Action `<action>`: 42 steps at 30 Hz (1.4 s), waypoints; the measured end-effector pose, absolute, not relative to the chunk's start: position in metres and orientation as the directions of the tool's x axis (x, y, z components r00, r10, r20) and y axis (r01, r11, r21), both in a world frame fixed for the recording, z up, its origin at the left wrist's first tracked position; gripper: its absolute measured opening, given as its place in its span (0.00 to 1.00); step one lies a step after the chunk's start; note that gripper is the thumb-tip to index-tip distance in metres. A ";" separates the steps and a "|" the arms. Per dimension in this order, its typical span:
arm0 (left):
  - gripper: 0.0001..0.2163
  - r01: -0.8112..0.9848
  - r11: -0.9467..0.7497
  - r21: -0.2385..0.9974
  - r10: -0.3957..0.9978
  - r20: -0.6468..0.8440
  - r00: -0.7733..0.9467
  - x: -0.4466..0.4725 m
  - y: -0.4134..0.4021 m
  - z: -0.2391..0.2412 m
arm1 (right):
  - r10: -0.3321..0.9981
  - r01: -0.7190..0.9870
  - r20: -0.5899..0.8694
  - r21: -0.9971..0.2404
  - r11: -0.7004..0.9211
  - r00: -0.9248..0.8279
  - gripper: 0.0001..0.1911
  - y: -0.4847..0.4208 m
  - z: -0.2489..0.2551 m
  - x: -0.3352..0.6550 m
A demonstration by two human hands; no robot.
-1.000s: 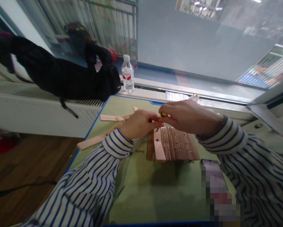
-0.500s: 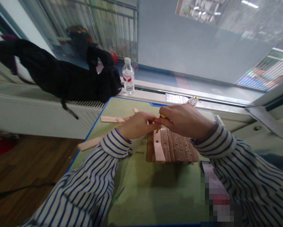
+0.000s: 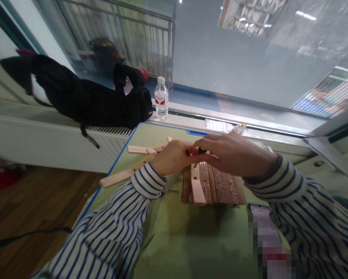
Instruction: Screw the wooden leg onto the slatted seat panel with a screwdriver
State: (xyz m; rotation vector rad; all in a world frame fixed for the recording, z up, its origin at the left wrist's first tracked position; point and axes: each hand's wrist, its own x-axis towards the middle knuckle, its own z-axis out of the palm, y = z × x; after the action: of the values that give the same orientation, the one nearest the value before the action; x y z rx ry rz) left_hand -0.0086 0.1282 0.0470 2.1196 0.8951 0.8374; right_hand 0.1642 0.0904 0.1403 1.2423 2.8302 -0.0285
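My right hand is closed around a screwdriver, whose black-and-yellow handle shows between the fingers. My left hand meets it from the left, fingertips pinched just beside the tool; what they hold is hidden. Below the hands lies a pale wooden strip with dark holes, its upper end covered by my fingers. It rests along the left side of a brown corrugated cardboard block dotted with small shiny points. More wooden strips lie left of my left hand, some joined together.
The green table has a blue rim. A phone, partly blurred out, lies by my right forearm. On the sill stand a water bottle and a clear plastic packet. A black bag rests on the radiator cover at left.
My right hand has rolled over the screwdriver, and its fingers now reach farther around the handle. The whole view has shifted slightly. The wooden strip stays on the cardboard block.
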 end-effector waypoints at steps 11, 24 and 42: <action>0.13 0.337 -0.533 0.776 0.749 0.248 0.614 -0.013 0.132 0.044 | 0.774 0.770 0.039 0.140 0.622 -0.632 0.14 0.095 0.126 0.162; 0.11 0.430 -0.576 0.695 0.761 0.263 0.593 -0.010 0.128 0.045 | 0.795 0.803 0.157 0.245 0.543 -0.585 0.19 0.086 0.114 0.157; 0.11 0.445 -0.546 0.710 0.795 0.271 0.543 -0.012 0.131 0.044 | 0.722 0.722 -0.015 0.028 0.691 -0.691 0.12 0.094 0.136 0.165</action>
State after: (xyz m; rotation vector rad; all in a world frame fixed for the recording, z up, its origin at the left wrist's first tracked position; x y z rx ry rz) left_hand -0.0117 0.1314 0.0442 2.2025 0.9963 0.7902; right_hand 0.1650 0.0938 0.1357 1.2238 2.8661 0.0306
